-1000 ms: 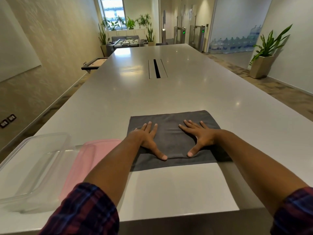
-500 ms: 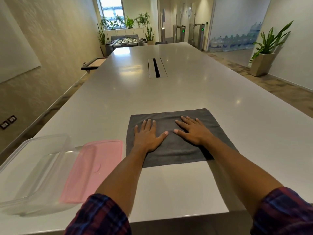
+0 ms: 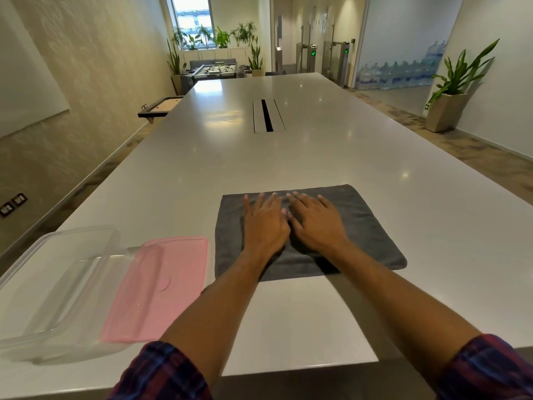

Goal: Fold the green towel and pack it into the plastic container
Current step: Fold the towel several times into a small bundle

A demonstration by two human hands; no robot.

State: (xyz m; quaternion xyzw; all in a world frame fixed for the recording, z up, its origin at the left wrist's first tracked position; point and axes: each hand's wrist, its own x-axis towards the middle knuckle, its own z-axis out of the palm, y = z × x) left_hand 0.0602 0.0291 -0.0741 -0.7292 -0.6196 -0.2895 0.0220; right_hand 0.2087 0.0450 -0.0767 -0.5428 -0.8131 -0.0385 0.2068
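Note:
The towel looks dark grey here and lies flat as a rectangle on the white table. My left hand and my right hand rest palm down side by side on its middle, fingers spread and pointing away from me, thumbs almost touching. Neither hand grips anything. The clear plastic container stands open at the near left corner of the table. Its pink lid lies flat between the container and the towel.
The table's near edge runs just below my forearms. A cable slot sits in the table's middle, far ahead. A potted plant stands on the floor at the right; a wall runs along the left.
Both hands slid forward across the towel, away from me, and drew together until the thumbs nearly meet. The towel stays flat in place.

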